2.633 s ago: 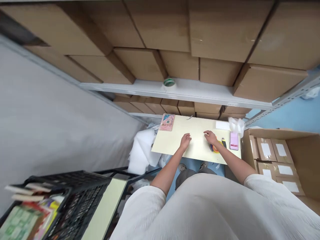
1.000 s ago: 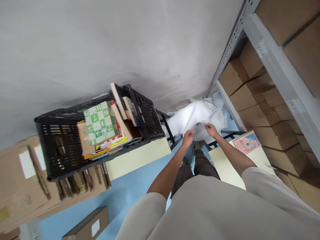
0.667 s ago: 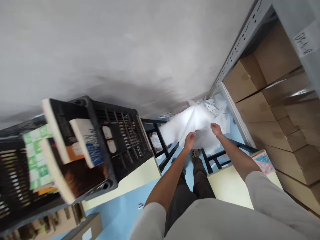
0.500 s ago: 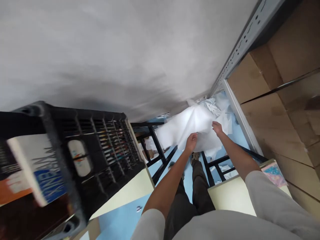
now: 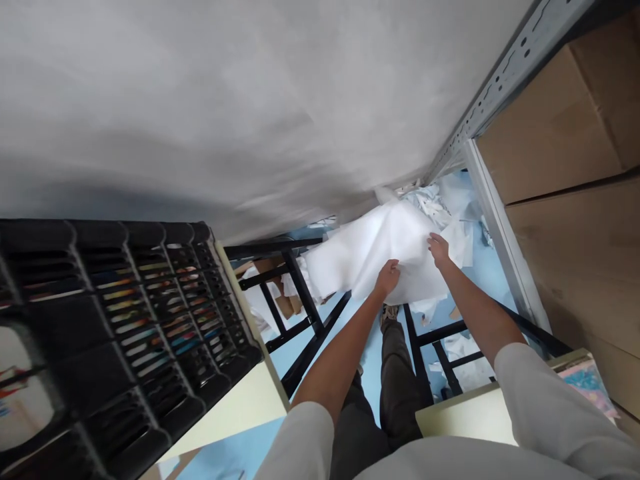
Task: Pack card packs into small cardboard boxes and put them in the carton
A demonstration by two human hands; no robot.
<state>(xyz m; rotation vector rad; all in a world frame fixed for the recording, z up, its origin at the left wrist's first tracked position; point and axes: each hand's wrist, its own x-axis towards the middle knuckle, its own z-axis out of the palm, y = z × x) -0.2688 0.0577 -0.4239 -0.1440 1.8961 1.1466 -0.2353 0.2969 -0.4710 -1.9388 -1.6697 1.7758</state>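
A large, thin white sheet (image 5: 367,243), like packing foam or paper, spreads out in front of me with soft creases. My left hand (image 5: 388,277) pinches its near part, the fingers curled and the thumb on top. Farther right, my right hand (image 5: 439,250) has its fingers closed at the sheet's right side. Beneath and behind the sheet, crumpled white wrapping (image 5: 430,203) covers the floor. One of my shoes (image 5: 389,313) shows just below the sheet's near edge.
A black crate (image 5: 165,333) with books stands on a pale tabletop at left. Black metal frames (image 5: 305,287) flank my legs over a blue floor. Cardboard boxes (image 5: 570,220) fill a metal rack (image 5: 505,73) at right. A large grey-white surface (image 5: 225,100) spans the far side.
My view has shifted, so the crate sits farther left and the boxes look larger. Both hands stay at the sheet, its shape nearly the same.
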